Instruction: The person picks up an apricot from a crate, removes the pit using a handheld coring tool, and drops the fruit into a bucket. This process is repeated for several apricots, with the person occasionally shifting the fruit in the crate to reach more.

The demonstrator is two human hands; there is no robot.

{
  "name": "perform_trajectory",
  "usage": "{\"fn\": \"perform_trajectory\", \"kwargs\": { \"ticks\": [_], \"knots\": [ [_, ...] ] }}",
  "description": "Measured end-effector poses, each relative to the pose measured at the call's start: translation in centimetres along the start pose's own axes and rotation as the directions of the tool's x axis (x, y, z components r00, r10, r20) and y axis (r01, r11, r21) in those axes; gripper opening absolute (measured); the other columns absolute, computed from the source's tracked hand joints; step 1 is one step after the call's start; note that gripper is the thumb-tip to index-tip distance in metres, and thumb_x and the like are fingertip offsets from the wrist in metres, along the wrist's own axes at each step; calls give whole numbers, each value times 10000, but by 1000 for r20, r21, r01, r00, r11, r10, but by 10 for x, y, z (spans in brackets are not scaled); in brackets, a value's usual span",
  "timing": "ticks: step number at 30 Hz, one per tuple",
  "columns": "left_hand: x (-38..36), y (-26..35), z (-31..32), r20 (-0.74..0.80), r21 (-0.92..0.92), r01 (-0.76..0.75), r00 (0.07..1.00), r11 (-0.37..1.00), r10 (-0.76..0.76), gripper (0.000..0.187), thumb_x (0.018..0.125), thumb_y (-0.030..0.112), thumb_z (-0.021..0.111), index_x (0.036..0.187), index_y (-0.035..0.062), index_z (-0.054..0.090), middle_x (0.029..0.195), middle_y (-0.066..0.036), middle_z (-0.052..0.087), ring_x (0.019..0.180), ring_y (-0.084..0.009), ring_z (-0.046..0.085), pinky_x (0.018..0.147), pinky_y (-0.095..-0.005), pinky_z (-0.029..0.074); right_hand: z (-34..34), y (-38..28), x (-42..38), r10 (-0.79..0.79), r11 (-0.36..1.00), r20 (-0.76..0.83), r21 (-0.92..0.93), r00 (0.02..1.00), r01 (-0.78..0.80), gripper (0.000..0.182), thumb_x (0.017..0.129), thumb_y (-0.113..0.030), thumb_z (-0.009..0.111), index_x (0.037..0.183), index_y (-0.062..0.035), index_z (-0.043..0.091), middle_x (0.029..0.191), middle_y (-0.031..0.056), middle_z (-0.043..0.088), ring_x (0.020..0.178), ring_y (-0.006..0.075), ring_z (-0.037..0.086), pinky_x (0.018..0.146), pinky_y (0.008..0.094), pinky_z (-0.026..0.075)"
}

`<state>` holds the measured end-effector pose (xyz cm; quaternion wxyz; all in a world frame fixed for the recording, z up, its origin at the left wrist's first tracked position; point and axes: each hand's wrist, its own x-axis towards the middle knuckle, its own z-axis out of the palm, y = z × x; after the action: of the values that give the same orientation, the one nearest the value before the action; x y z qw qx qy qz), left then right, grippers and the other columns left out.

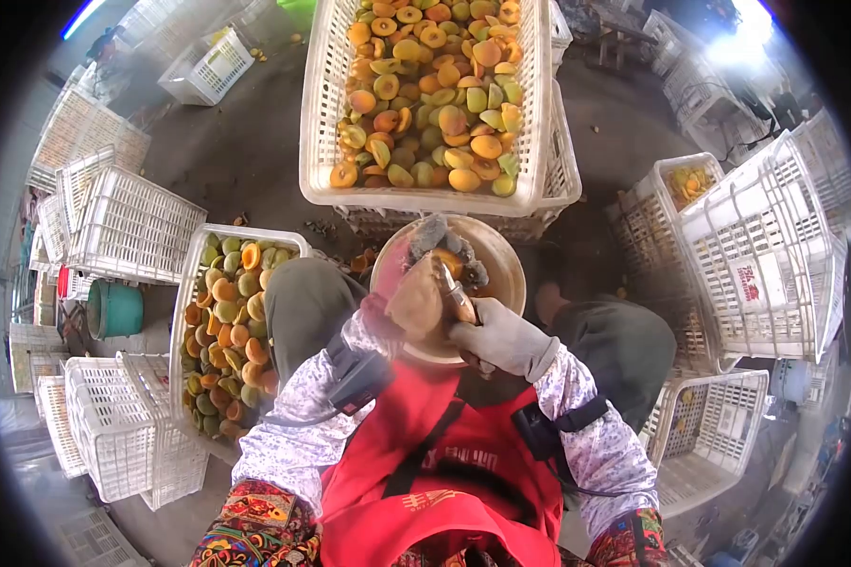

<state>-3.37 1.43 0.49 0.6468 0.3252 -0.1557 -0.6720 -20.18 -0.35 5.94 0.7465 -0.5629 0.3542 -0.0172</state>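
Observation:
My left hand [424,288], in a glove with dark grey fingertips and blurred by motion, is closed round a yellow-orange peach [456,267] over a round pale basin [507,272]. Most of the fruit is hidden by the fingers. In a light grey glove, my right hand [506,335] grips a knife [460,302] by its wooden handle. The short blade points up toward the fruit; whether it touches cannot be made out. The basin stands between my knees, and its contents are mostly covered by my hands.
Ahead, a white crate [425,197] full of cut peaches sits on another crate. A second peach-filled crate [187,312] stands by my left knee. Stacked white crates [132,227] line the left, with a green bucket [115,309]. More crates [761,250] rise on the right.

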Motion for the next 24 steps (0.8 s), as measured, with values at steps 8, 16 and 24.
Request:
{"fn": "perform_trajectory", "kwargs": {
  "ticks": [8, 16, 24],
  "knots": [
    [-4, 8, 5, 0, 161, 113, 993, 980, -115, 347, 934, 361, 546, 965, 17, 575, 861, -120, 606, 746, -291, 638, 655, -412, 543, -2, 21, 6, 92, 995, 77, 15, 993, -94, 180, 851, -145, 517, 715, -28, 525, 536, 30, 495, 416, 130, 485, 387, 283, 411],
    [-3, 4, 6, 225, 68, 173, 957, 983, -184, 320, 961, 334, 504, 975, 28, 597, 848, -122, 631, 773, -285, 637, 677, -413, 542, -3, 23, 6, 112, 978, 132, 159, 985, -132, 152, 882, -153, 522, 763, -61, 495, 518, 11, 453, 367, 98, 400, 333, 265, 334],
    [-3, 25, 7, 278, -242, 399, 902, 884, -331, 405, 984, 334, 454, 1187, -6, 542, 1119, -171, 617, 1035, -321, 599, 919, -496, 489, -15, 7, -8, 53, 963, 160, 253, 986, -93, 147, 906, -184, 542, 831, -63, 507, 503, 4, 437, 341, 94, 372, 315, 251, 291]
  ]
}}
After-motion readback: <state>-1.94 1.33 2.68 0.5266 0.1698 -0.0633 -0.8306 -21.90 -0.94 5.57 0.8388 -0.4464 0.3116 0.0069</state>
